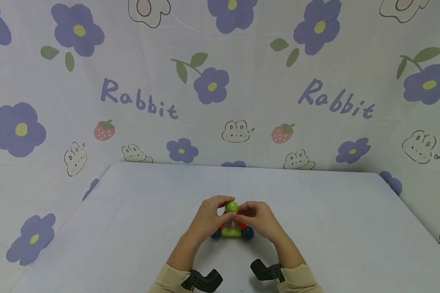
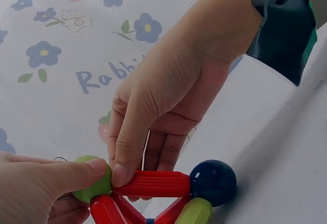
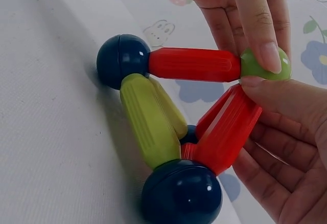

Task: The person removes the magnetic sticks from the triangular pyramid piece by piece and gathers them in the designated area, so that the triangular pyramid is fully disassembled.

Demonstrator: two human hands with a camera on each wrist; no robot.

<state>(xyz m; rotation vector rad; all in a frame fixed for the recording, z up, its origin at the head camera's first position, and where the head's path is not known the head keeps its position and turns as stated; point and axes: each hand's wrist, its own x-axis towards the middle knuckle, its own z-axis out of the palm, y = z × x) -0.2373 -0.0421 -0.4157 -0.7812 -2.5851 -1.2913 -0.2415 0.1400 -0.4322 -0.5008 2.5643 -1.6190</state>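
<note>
A toy frame of thick rods and balls stands on the white table, peaked at a light green ball (image 1: 232, 206). Red rods (image 3: 196, 64) slope from that ball to dark blue balls (image 3: 182, 193) at the base, where yellow-green rods (image 3: 150, 121) join them. My left hand (image 1: 212, 214) pinches the green ball, thumb on its near side. With thumb and fingers, my right hand (image 1: 258, 219) grips the upper end of a red rod (image 2: 153, 184), right beside the green ball. The frame's far side is partly hidden behind the front rods and hands.
The white tabletop (image 1: 132, 228) spreads around the toy. A cloth (image 1: 256, 101) printed with flowers, rabbits and strawberries hangs behind and at both sides. Black wrist mounts (image 1: 205, 280) sit on both forearms, near the table's surface.
</note>
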